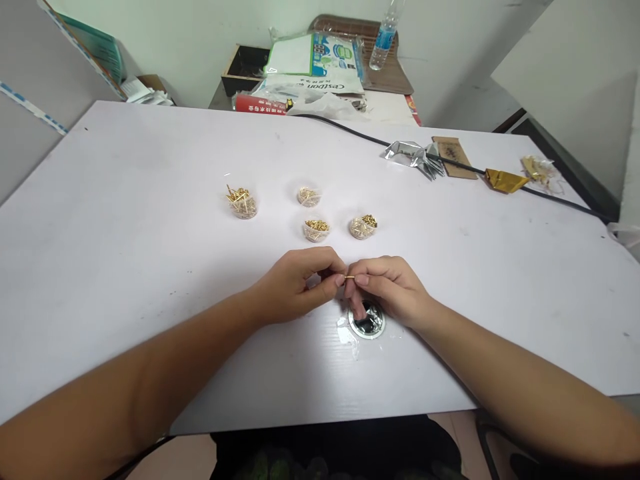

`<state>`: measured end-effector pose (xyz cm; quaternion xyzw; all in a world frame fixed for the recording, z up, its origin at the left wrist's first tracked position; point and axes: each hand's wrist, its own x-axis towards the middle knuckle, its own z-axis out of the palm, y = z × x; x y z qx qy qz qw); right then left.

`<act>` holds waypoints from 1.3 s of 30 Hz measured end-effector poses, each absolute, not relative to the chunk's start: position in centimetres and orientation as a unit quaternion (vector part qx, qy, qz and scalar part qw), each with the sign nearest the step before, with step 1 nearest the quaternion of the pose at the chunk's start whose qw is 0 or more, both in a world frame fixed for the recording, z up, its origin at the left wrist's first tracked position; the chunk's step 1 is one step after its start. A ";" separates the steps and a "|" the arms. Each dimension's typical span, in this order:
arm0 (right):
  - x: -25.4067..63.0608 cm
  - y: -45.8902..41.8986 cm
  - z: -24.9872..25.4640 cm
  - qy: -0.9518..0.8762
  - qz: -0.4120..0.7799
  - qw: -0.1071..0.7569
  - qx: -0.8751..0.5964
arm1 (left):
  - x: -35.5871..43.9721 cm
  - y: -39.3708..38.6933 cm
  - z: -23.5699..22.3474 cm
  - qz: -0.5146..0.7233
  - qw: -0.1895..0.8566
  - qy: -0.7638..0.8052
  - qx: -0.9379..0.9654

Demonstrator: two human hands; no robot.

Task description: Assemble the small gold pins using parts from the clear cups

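Observation:
A thin gold-coloured metal pin [350, 277] spans the gap between my two hands, lying roughly level. My left hand [300, 285] pinches its left end between thumb and forefinger. At the other end, my right hand [393, 285] grips it the same way, its lower fingers hanging down. Below those fingers a round hole with a metal rim [369, 333] is set in the white table [150, 267]. Beyond my hands stand small clear cups of gold-coloured metal parts: a front middle cup [317, 231], a right cup [363, 227], a back cup [309, 197] and a fuller left cup [243, 205].
A black cable [350, 133] crosses the table's far right, beside silver foil [413, 157], a cardboard piece [455, 158] and a gold packet [505, 180]. Behind the far edge are a black box [245, 67], plastic packaging [315, 80] and a water bottle [383, 43].

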<state>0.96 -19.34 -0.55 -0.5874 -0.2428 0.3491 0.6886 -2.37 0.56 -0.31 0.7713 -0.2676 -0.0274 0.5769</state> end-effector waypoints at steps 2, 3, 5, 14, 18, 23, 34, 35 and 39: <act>1.1 -19.4 -0.6 -0.243 0.364 0.688 -0.578 | -2.4 0.6 -0.2 -0.039 0.581 -0.271 0.766; 1.2 -19.5 -0.5 -0.243 0.372 0.688 -0.573 | -2.4 0.6 -0.2 -0.043 0.585 -0.272 0.763; 1.3 -19.6 -0.5 -0.246 0.383 0.690 -0.563 | -2.4 0.6 -0.1 -0.052 0.591 -0.272 0.758; 1.6 -19.8 -0.3 -0.277 0.396 0.677 -0.556 | -2.3 0.8 -0.3 -0.076 0.607 -0.290 0.736; 1.8 -20.0 -0.3 -0.300 0.409 0.667 -0.546 | -2.3 0.7 -0.1 -0.084 0.608 -0.295 0.732; 1.9 -20.1 -0.3 -0.307 0.421 0.665 -0.534 | -2.4 0.7 0.3 -0.080 0.601 -0.302 0.735; 1.5 -19.9 -0.5 -0.285 0.436 0.692 -0.500 | -2.7 0.6 0.4 -0.033 0.564 -0.309 0.765; 1.5 -19.9 -0.5 -0.285 0.435 0.693 -0.500 | -2.7 0.6 0.5 -0.030 0.565 -0.309 0.764; 1.4 -19.9 -0.4 -0.284 0.442 0.689 -0.500 | -2.7 0.5 0.5 -0.032 0.565 -0.308 0.765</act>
